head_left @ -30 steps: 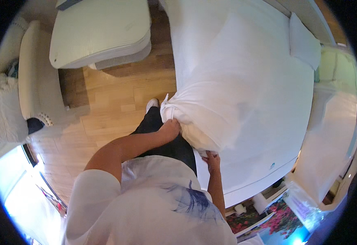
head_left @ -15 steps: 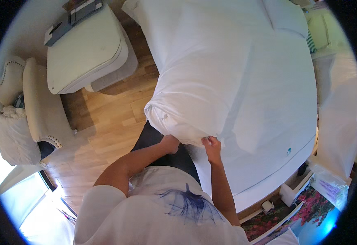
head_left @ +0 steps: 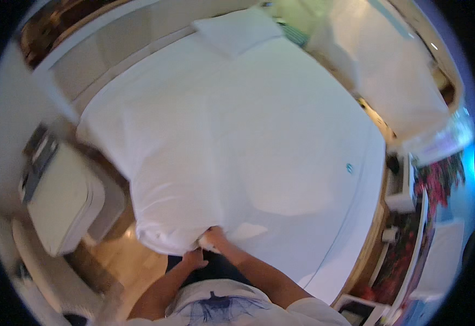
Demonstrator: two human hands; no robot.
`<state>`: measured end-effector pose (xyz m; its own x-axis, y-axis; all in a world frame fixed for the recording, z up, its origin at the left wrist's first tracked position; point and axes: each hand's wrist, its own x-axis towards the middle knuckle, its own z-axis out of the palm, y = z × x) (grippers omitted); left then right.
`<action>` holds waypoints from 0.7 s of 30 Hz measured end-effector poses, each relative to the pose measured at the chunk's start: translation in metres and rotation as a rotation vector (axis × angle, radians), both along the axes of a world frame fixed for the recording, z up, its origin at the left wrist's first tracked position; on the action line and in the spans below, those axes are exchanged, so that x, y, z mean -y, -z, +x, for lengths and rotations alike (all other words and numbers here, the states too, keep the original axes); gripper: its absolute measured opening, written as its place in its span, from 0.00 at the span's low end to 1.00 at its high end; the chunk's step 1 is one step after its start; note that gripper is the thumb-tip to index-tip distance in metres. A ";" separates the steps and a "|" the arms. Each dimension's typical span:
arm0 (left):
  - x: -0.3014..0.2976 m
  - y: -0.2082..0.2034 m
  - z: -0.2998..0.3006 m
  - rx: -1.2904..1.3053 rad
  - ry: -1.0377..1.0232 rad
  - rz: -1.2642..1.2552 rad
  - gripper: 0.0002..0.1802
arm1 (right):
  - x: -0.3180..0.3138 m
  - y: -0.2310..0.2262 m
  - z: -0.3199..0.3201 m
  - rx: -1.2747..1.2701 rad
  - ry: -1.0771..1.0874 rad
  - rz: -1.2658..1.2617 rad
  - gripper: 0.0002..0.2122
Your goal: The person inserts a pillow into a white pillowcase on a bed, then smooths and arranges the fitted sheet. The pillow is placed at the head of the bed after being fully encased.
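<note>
A puffy white duvet (head_left: 175,185) lies folded over the left part of a big bed, whose flat white sheet (head_left: 286,157) shows to the right. Its near edge bunches up against my body. My right hand (head_left: 212,238) is closed on that edge, fingers curled into the cloth. Just below and to the left, my left hand (head_left: 195,259) grips the same edge, with its fingertips partly hidden by the fabric. The two hands are close together, almost touching.
A white pillow (head_left: 240,30) lies at the far end of the bed. Left of the bed stand a cream-topped stool or cabinet (head_left: 63,198) and a beige armchair (head_left: 47,271) on wooden floor. Low white shelving (head_left: 400,190) and a flowered panel (head_left: 395,261) are at the right.
My right hand has come across to the left, and both hands are now nearly together on the duvet edge. The view has turned and shows more of the bed's far end.
</note>
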<state>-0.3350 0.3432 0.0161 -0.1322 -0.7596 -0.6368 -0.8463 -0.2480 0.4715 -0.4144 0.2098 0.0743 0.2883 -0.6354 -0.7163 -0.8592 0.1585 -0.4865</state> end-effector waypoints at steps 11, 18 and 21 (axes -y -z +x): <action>0.024 -0.064 -0.043 -0.297 -0.066 -0.241 0.33 | -0.011 0.041 -0.013 0.083 -0.481 -0.302 0.28; 0.015 -0.105 -0.011 0.007 -0.084 -0.130 0.24 | 0.003 0.039 -0.038 -0.061 -0.748 -0.442 0.17; -0.012 -0.100 0.039 0.280 -0.026 -0.231 0.22 | 0.017 -0.061 -0.038 0.027 -0.907 -0.362 0.15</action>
